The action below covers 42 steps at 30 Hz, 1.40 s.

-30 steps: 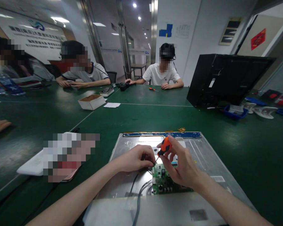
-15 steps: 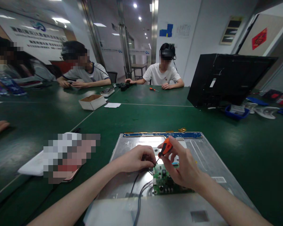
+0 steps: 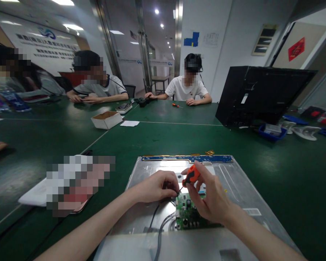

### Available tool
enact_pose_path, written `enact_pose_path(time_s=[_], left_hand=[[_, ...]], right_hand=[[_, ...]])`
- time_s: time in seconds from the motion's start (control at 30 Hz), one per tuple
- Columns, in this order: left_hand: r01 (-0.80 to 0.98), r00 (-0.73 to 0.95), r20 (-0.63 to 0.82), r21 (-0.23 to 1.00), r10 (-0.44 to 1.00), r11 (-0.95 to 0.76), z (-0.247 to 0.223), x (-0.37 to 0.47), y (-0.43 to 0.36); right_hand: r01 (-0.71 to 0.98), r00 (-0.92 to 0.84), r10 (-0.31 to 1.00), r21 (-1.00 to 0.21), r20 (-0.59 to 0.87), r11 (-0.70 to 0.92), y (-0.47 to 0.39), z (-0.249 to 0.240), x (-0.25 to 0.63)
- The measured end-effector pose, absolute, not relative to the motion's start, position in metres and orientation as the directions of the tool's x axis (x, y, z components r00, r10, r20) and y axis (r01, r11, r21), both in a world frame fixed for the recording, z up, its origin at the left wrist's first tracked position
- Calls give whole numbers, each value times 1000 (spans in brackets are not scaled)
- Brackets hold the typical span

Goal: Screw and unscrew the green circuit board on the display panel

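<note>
In my right hand [image 3: 213, 197] is an orange and black screwdriver [image 3: 191, 176], tilted so its thin shaft points down and left. Its tip is by the upper left corner of a green circuit board [image 3: 188, 214]. There my left hand [image 3: 163, 186] is closed, thumb and fingers pinched at the tip; what they hold is hidden. The board lies on a silver metal display panel [image 3: 230, 185], with a blue circuit strip [image 3: 212, 158] along its far edge. Dark cables [image 3: 159, 237] run from the board's left side toward me.
Left of the panel lie a white item [image 3: 35, 192] and a pinkish phone-like item [image 3: 83, 203], partly blurred out. Farther off are an open white box [image 3: 106, 120], a black monitor [image 3: 260, 96], a blue tray [image 3: 272, 134] and another screwdriver [image 3: 176, 105]. Several people sit around the green table [image 3: 163, 139].
The view has tilted slightly, so things appear a little lower. Both hands and the screwdriver keep nearly the same place at the board's corner.
</note>
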<state>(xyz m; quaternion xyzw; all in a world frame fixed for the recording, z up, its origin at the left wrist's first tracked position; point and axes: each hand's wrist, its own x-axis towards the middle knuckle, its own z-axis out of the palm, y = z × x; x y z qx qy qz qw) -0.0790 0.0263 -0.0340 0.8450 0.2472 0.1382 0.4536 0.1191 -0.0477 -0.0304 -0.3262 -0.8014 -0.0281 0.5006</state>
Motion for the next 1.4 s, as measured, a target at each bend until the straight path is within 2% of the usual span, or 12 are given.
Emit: enact_pose_path(time_s=[0.27,0.47,0.77,1.03,1.27,1.4], left_hand=[[277,846,9,847,532,-455,-34,-79,27],[290,847,7,833,532,-472,-34,-79,27],[304,836,15,819,548,-487,-33,-80,26],[293,838,13,832,545,-471,-35,-80,26],[303,845,4,820,535,-486,-36,-80,28],[288,843,1,843,537,-454,-37,-80,27]], right_hand=[[551,-255,455,-258,853,793,-45,-31,117],[553,-287,503,-288,815,782,-47,-31,119],[551,-228,474,-288,851,783,-44,-30,116],[535,-259,519,-326,815,779,-46,-31,116],[567,-249,496,-291,832,771,-44,-32,112],[533,-249,522,-335,816,777,-45,-33,112]])
